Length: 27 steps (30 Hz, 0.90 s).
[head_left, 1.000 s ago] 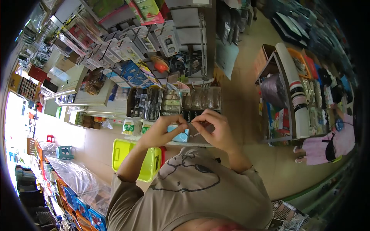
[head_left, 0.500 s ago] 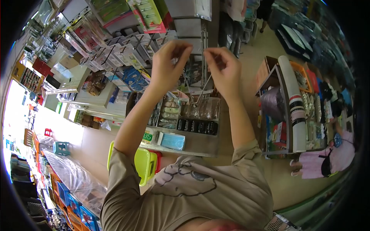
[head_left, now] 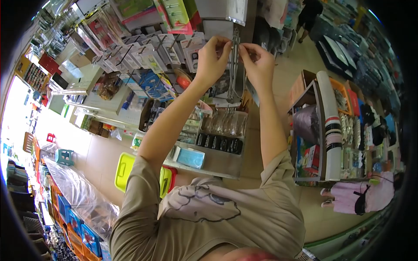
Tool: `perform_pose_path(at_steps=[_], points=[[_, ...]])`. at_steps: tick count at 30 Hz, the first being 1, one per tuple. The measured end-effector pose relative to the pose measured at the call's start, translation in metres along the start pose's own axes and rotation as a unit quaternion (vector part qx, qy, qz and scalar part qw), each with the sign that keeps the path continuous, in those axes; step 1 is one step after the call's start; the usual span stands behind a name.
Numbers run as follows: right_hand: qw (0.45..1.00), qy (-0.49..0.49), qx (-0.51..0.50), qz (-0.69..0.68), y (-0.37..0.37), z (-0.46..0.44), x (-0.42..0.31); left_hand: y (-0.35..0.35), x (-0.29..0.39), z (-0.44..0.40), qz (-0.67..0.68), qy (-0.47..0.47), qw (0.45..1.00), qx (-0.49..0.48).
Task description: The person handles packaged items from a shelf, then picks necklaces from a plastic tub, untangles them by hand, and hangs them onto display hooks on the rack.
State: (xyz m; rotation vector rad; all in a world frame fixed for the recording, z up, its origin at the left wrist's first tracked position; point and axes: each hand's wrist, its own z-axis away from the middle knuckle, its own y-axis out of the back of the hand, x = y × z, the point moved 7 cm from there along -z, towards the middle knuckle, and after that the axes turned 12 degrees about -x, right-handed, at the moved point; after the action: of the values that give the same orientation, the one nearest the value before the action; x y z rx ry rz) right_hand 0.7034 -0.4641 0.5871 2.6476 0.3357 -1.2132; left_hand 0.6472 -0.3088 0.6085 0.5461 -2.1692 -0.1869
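Both arms reach forward to long, thin metal utensils [head_left: 234,74] hanging upright on the display rack. Their exact kind is hard to make out. My left hand [head_left: 214,61] is to the left of their upper part, thumb and fingers pinched together. On the other side, my right hand [head_left: 260,64] is closed in a similar pinch, close to the metal. What lies between the fingertips of either hand is too small to tell. Carded goods [head_left: 150,55] hang on hooks left of my left hand. Beneath the utensils is a compartmented tray [head_left: 226,126] with packaged items and a black row.
A pale blue packet [head_left: 190,157] lies on the lower shelf ledge. A yellow-green plastic basket [head_left: 125,170] is on the floor at left. To the right stands a display with a white roll [head_left: 328,126]. A person in pink [head_left: 379,193] is at far right; another stands at the top.
My hands have moved slightly up and closer together, on either side of the hanging metal utensils. The view has shifted a little, and the utensils now hang more bunched together.
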Motion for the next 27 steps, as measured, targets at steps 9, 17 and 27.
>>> perform_pose_path(at_steps=[9,17,27], points=[[0.995,0.042,0.009,0.092,-0.003,0.001,-0.008,-0.005,-0.008,0.003,-0.041,-0.003,0.999,0.027],[0.988,0.05,0.06,0.13,0.011,0.041,-0.01,0.001,0.016,0.069,-0.108,-0.058,0.992,0.014],[0.943,-0.189,0.022,0.272,0.053,0.291,0.183,0.097,-0.077,0.419,-0.317,0.166,0.927,-0.111]])
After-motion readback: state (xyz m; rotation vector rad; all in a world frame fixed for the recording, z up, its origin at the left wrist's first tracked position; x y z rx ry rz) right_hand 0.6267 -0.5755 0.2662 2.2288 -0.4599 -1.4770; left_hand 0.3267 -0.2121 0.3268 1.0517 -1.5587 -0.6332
